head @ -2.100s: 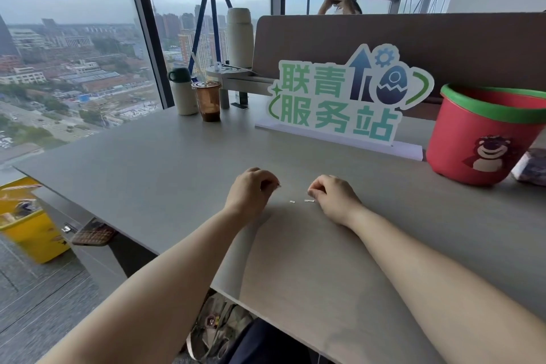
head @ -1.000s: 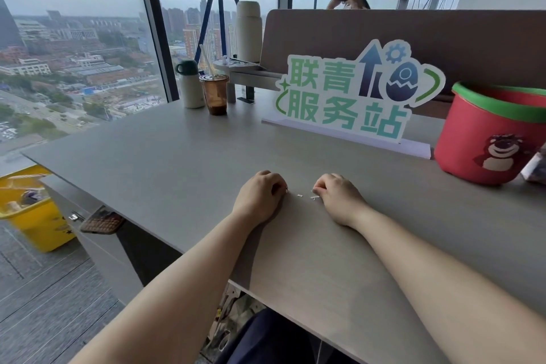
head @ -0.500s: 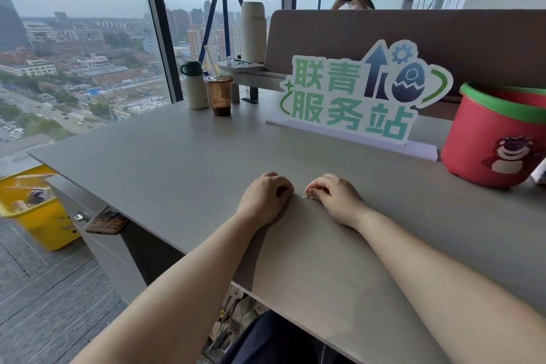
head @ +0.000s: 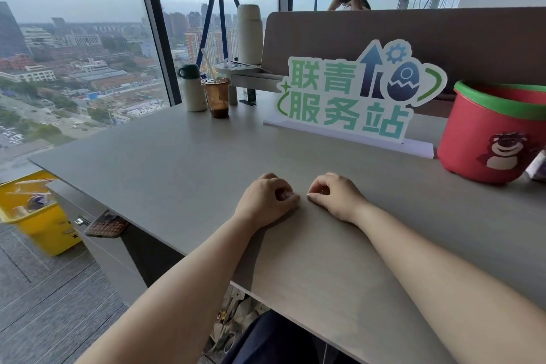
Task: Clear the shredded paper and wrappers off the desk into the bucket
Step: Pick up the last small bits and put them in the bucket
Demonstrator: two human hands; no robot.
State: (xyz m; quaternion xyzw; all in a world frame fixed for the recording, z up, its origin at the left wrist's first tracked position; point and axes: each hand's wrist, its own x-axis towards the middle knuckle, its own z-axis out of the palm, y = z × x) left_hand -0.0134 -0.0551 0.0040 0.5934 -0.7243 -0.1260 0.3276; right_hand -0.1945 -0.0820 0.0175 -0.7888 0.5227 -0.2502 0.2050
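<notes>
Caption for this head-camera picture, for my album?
Left hand curled, right hand pinching a paper scrap on the desk, red bucket nearby.

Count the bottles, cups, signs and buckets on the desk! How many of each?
Bottles: 2 (short white flask with dark green lid, tall cream flask)
Cups: 1 (clear plastic cup of brown drink)
Signs: 1 (green-and-white cut-out sign)
Buckets: 1 (red bucket with green rim)
Total: 5

Open run to the right
Bare grey desktop (head: 177, 156) is left from the fingers (head: 320, 186) rightward to the red, green-rimmed bucket (head: 484, 142); ahead of them, passage is barred by a green-and-white card sign (head: 348, 97).
</notes>
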